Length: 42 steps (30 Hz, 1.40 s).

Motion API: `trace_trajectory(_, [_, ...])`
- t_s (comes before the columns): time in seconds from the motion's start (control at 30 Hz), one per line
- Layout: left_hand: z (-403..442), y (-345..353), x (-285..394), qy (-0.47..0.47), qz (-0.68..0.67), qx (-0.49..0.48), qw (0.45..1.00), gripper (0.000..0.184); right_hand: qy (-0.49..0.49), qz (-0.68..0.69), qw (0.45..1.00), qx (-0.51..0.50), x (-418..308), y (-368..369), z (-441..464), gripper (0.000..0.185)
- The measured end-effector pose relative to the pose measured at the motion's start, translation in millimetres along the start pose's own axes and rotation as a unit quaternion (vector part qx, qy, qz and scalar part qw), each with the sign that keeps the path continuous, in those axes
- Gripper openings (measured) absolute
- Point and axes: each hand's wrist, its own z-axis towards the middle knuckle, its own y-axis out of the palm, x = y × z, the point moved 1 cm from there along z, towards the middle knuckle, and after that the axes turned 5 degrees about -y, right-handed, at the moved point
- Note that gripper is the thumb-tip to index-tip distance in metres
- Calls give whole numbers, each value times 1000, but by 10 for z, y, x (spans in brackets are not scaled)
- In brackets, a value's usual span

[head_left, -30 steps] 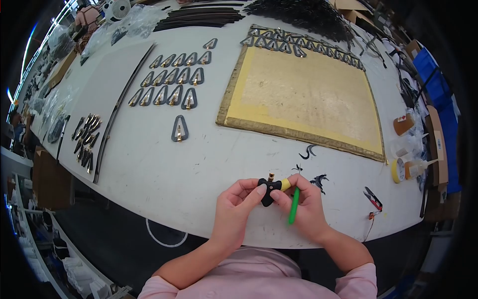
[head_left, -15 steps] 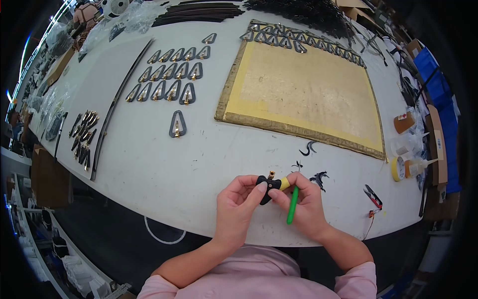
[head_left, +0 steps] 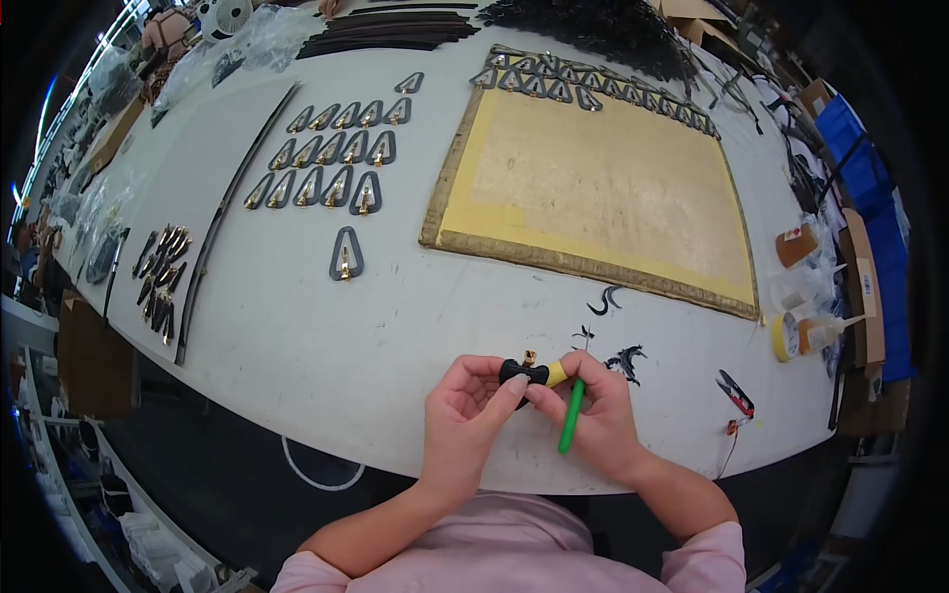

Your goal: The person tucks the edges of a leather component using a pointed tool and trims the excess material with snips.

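Note:
My left hand (head_left: 467,420) is closed on a small black strap piece (head_left: 522,373), pinching it between thumb and fingers. A gold metal fitting (head_left: 530,358) sticks up from its top. My right hand (head_left: 603,415) touches the piece's right side with its thumb. Something yellow, like tape, covers the right index fingertip (head_left: 556,373). Held in that same hand is a slim green-handled tool (head_left: 571,415), its thin tip pointing away from me. Black trimmings (head_left: 625,363) lie just beyond the right hand.
Grey triangular loops with gold fittings (head_left: 366,194) lie in rows at left; more line the far edge of a tan board (head_left: 603,178). Black-and-gold pieces (head_left: 163,267) are piled far left. Red-handled snips (head_left: 736,393), a tape roll (head_left: 786,337) and bottles (head_left: 825,331) are at right.
The black piece has tilted in my fingers, and my left thumb has shifted down along it. Both hands keep their hold. The whole view has shifted slightly.

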Motion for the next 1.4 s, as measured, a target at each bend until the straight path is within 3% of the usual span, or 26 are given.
trace_trajectory(0.47, [-13,54,-11,14,-3,27,1000,15,-18,-35,999,5,50,26,-22,25])
trace_trajectory(1.4, [-57,37,-67,55,6,56,997,13,-60,-72,995,24,39,156,-79,24])
